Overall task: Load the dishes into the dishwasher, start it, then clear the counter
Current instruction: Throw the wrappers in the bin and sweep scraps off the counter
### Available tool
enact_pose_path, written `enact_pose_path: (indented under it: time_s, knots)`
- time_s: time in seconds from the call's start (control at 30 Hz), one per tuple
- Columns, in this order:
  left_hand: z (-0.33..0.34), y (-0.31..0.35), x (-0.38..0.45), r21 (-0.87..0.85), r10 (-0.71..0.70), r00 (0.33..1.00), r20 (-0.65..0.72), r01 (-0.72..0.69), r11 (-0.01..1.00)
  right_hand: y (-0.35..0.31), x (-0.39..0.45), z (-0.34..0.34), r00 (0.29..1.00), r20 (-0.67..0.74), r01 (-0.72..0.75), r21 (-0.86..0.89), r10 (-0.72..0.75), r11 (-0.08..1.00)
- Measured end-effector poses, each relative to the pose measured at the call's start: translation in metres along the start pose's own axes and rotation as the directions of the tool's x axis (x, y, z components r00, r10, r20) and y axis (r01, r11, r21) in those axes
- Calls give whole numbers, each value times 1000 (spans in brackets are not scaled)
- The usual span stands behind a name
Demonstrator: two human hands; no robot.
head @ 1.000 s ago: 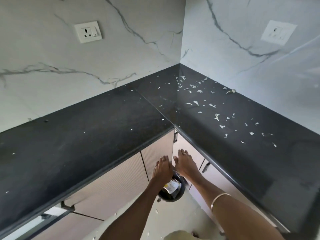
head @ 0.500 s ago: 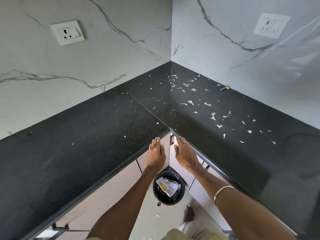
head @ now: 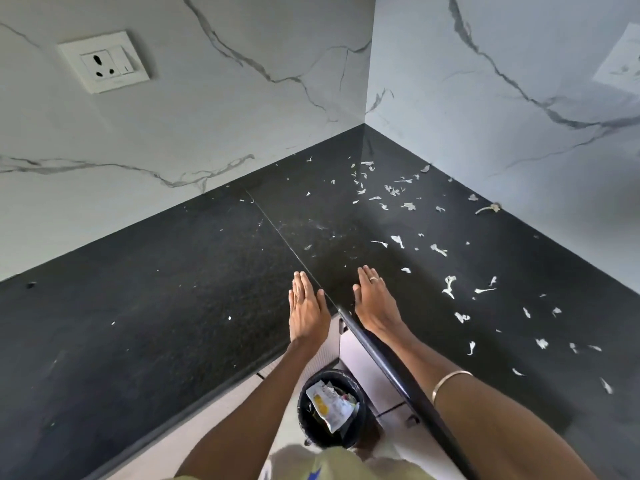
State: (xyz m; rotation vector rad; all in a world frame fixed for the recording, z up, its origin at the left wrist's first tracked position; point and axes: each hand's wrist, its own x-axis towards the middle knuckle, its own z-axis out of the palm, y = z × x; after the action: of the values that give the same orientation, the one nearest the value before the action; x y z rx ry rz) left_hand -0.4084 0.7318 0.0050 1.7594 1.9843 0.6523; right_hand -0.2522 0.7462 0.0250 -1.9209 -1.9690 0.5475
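Marble-patterned white walls (head: 242,109) meet in the far corner behind an L-shaped black worktop (head: 138,306). Pale scraps (head: 448,285) lie strewn over its right-hand run, from the far corner toward the near right; a few specks dot the left run. Below the inner corner stands a black bin (head: 330,408) holding crumpled wrappers, beside cabinet fronts (head: 367,372). Both hands lie flat at the worktop's inner edge, fingers straight and together, holding nothing: left hand (head: 306,308) left of the seam, right hand (head: 375,301) right of it, near the closest scraps. A socket (head: 104,62) sits on the left wall.
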Motion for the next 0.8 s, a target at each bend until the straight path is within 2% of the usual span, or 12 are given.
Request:
enact_pose_path:
  time_s: [0.13, 0.3, 0.5, 0.63, 0.73, 0.8]
  knots:
    - [18, 12, 8, -78, -105, 990, -89, 98, 992, 5, 23, -2, 1000, -11, -14, 30, 15, 999]
    - [37, 23, 25, -157, -240, 963, -118, 221, 963, 10, 47, -6, 998, -41, -49, 59, 51, 997]
    - [51, 34, 65, -44, -150, 985, -81, 146, 988, 20, 60, -11, 983, -92, -147, 99, 156, 984]
    - [61, 46, 115, 0, -73, 997, -3, 73, 997, 35, 58, -16, 955, -143, -247, 107, 261, 963]
    - [61, 50, 159, -64, 70, 987, 142, -61, 996, 49, 53, -22, 928, -177, -318, 81, 328, 945]
    - [53, 48, 180, -163, 126, 981, 147, -102, 981, 55, 50, -26, 910, -188, -361, 81, 370, 929]
